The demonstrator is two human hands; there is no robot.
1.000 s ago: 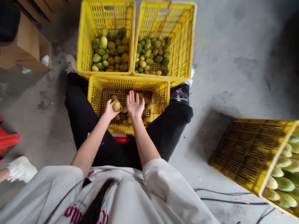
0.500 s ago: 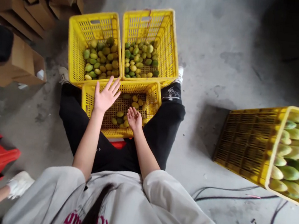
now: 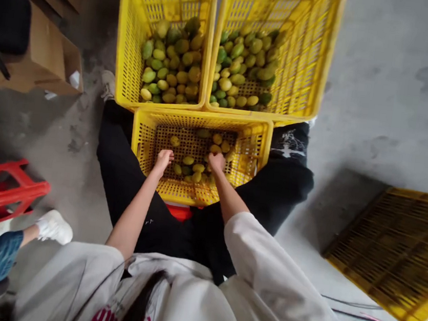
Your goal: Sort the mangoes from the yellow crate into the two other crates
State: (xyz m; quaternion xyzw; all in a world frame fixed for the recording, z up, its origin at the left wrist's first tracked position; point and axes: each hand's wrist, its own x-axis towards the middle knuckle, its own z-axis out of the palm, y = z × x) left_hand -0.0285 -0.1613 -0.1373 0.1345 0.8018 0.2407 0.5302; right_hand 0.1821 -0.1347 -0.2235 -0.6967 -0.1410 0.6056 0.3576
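Note:
Between my knees sits a low yellow crate (image 3: 194, 198) with several small yellow-green mangoes (image 3: 198, 168) loose on its slatted bottom. My right hand (image 3: 217, 162) reaches down into it, fingers curled at a small yellow mango (image 3: 215, 149) and partly hidden by the back of the hand. Over the crate's left part is my left hand (image 3: 164, 161), its fingers bent inward; whatever they might hold is not visible. A lone spotted mango (image 3: 175, 140) lies just beyond it.
Two deeper yellow crates, left (image 3: 126, 63) and right (image 3: 304, 78), stand against the far side, both part-filled with mangoes. Another yellow crate (image 3: 392, 253) is at right, near cables. On the left are cardboard boxes (image 3: 43, 58), a red stool (image 3: 14, 184) and another person's white shoe (image 3: 55, 226).
Both hands were raised, open, above the low crate; now they are lower with fingers curled, the right among the mangoes. The view has moved closer. A lone mango now shows beyond my left hand.

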